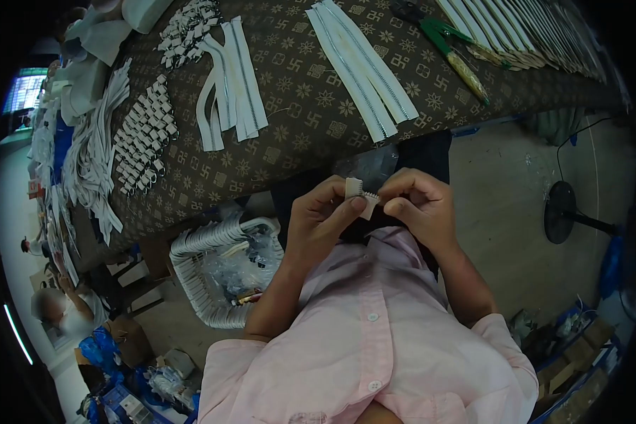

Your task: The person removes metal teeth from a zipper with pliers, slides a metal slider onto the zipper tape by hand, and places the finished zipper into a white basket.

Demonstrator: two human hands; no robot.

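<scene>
My left hand (327, 215) pinches a short white zipper piece (354, 186) with metal teeth, held in front of my chest below the table edge. Close by on the right, my right hand (418, 203) has its thumb and forefinger together at the end of the teeth; what lies between those fingertips is too small to make out. On the patterned tablecloth (297, 134) lie long white zipper strips (360, 67), a second group of strips (233, 85), and rows of small white zipper pieces (147, 134).
Green-handled pliers (451, 56) lie near the table's far edge beside many lined-up strips (523, 32). A white woven basket (191, 268) with plastic bags stands below the table. A black round stand (560, 212) is at right. Another person (74, 311) is at lower left.
</scene>
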